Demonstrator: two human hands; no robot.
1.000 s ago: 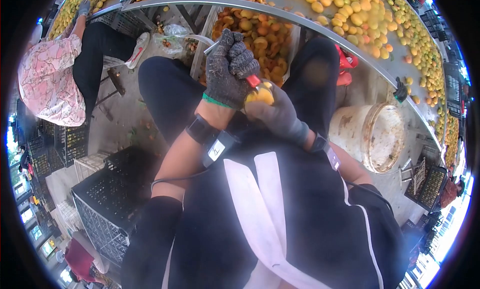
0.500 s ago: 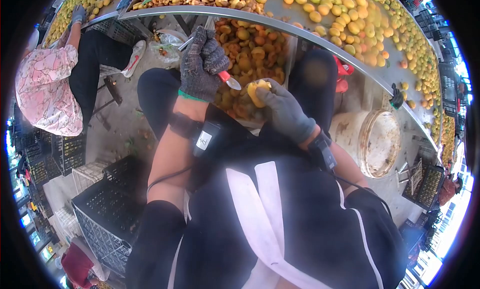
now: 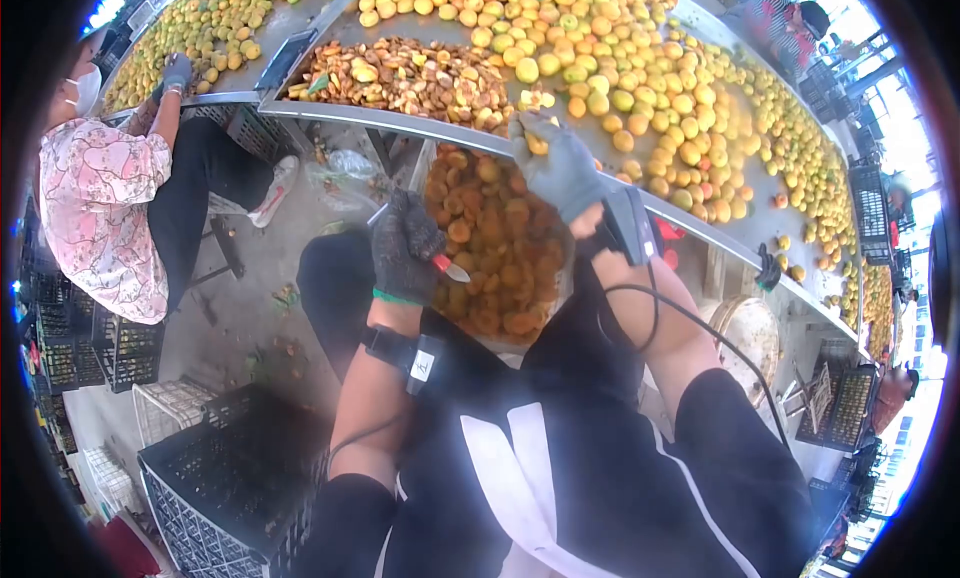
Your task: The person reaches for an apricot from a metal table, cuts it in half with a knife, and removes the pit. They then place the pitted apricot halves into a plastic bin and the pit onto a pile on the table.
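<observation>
My left hand (image 3: 405, 243), in a dark knitted glove with a green cuff, is closed round a small knife (image 3: 450, 267) with a red handle and short blade. It hangs beside the container of halved fruit (image 3: 495, 248) between my knees. My right hand (image 3: 560, 168), in a grey glove, reaches over the metal table's edge (image 3: 400, 127). Its fingers are bent round a piece of yellow-orange fruit (image 3: 536, 143). Behind it lie a heap of brown-orange fruit pieces (image 3: 410, 78) and many whole fruits (image 3: 620, 78).
A person in a pink patterned top (image 3: 105, 208) sits at the left, one gloved hand at the fruit. A black crate (image 3: 215, 488) stands on the floor at lower left. A whitish bucket (image 3: 750, 333) is beneath the table at right.
My right hand has moved up and away from the knife, over the table's edge. My left hand sits lower with the knife still in it. The view has tilted up, showing more table.
</observation>
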